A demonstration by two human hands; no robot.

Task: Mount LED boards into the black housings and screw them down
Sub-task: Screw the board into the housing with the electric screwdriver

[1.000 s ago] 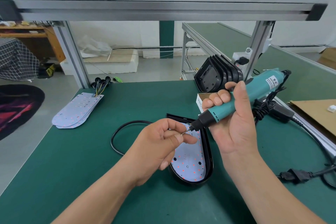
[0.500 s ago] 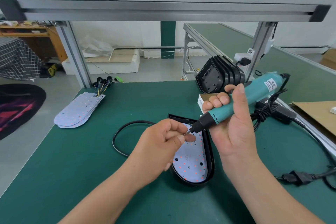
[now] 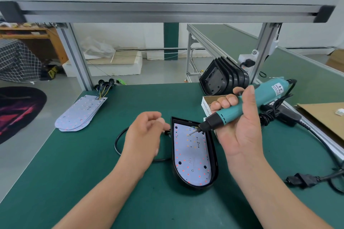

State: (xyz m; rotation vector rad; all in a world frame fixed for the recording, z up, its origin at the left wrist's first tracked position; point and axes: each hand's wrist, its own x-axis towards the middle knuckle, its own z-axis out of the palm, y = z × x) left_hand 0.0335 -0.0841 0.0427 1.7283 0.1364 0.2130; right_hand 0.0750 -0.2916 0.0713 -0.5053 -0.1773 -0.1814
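A black housing (image 3: 215, 156) lies on the green bench with a white LED board (image 3: 191, 156) seated inside it. My right hand (image 3: 240, 128) grips a teal electric screwdriver (image 3: 247, 104); its bit carries a small screw (image 3: 188, 135) just above the board's upper part. My left hand (image 3: 144, 134) hovers left of the housing with fingers loosely curled and holds nothing. A black cable (image 3: 119, 141) loops out from the housing under that hand.
A fanned stack of spare LED boards (image 3: 80, 113) with wires lies at the far left. Several empty black housings (image 3: 223, 78) stand stacked behind an open screw box (image 3: 206, 106). The screwdriver's power supply and plug (image 3: 301, 180) lie at right. An aluminium frame shelf (image 3: 167, 7) spans overhead.
My left hand let go near the bit and drew back to the left, uncovering the board. The screwdriver tip with the screw now points at the board's upper part.
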